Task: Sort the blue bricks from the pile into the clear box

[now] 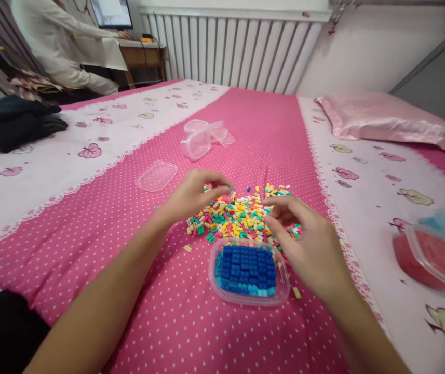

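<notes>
A pile of small toy building bricks (241, 215) in yellow, green, red and white lies loose on the bed. At its left edge hovers my left hand (197, 193), thumb and fingers apart, holding nothing that I can see. My right hand (310, 236) curves over the pile's right side, its thumb and forefinger separated with nothing visible between them. Just in front of the pile stands a clear plastic box (214, 291), in which dark blue bricks (247, 267) sit in tight rows over lighter blue ones. A few stray bricks lie around it.
Clear empty-looking boxes (199, 144) and a flat clear lid (157, 175) rest farther back on the pink bedspread (261, 124). At right are a box of red contents (440, 254) and a pink pillow (386, 122). A person (62, 47) sits at a desk, back left.
</notes>
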Tool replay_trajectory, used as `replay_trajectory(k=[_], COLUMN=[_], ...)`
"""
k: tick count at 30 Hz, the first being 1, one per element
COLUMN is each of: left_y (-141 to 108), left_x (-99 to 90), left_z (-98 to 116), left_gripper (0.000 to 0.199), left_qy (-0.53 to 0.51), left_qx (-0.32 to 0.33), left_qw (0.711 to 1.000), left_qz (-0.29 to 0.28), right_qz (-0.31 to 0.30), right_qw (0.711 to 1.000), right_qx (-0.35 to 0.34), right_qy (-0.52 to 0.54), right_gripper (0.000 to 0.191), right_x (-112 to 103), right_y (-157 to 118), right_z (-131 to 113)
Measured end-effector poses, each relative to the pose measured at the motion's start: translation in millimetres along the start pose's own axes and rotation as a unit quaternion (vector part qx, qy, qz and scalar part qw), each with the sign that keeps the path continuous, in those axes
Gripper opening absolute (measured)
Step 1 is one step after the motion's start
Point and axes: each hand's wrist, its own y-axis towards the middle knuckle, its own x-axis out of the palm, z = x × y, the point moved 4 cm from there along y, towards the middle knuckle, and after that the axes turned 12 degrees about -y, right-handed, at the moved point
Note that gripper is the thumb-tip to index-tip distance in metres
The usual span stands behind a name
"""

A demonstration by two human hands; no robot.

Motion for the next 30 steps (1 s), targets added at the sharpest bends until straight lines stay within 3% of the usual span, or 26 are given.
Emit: replay_trajectory(k=[3, 6, 9, 16, 18, 21, 24, 30], left_y=[-5.3, -8.6, -9.0, -10.8, -10.8, -8.2, -6.2, -9.4], left_x=[22.8, 31.0, 30.5, 27.3, 23.0, 12.1, 6.4, 16.7], left_z=[16.0, 19.1, 17.5, 13.5, 11.6, 8.4, 6.5, 8.4], left_gripper=[0.016, 0.017, 0.022, 0.029, 0.027, 0.025, 0.026, 0.030], left_qy=[-0.110, -0.158, -0.183, -0.183, -0.189, -0.189, -0.170, -0.141], left_qx=[0.024, 0.005, -0.014, -0.013, -0.004, 0.012, 0.022, 0.046], left_qw=[0.985, 0.969, 0.962, 0.949, 0.946, 0.957, 0.968, 0.958], left_qz=[-0.134, -0.187, -0.203, -0.256, -0.263, -0.221, -0.181, -0.244], right_qz=[0.007, 0.013, 0.017, 0.023, -0.002, -0.063, -0.083, -0.058], right_qw=[0.999, 0.996, 0.993, 0.993, 0.994, 0.992, 0.984, 0.954], right_qx=[-0.039, -0.086, -0.116, -0.112, -0.102, -0.102, -0.133, -0.204], right_qy=[0.015, 0.012, 0.000, -0.033, -0.027, -0.024, -0.079, -0.213], right_gripper=[0.020, 0.014, 0.012, 0.014, 0.015, 0.014, 0.012, 0.008], right_x=[3.4, 7.1, 8.6, 8.0, 10.8, 19.0, 26.0, 29.7], right_y=[-1.8, -4.9, -8.3, -14.4, -16.9, -23.0, -30.5, -39.3], right_z=[-9.9, -16.3, -20.6, -30.7, -33.4, -39.3, -46.9, -53.2])
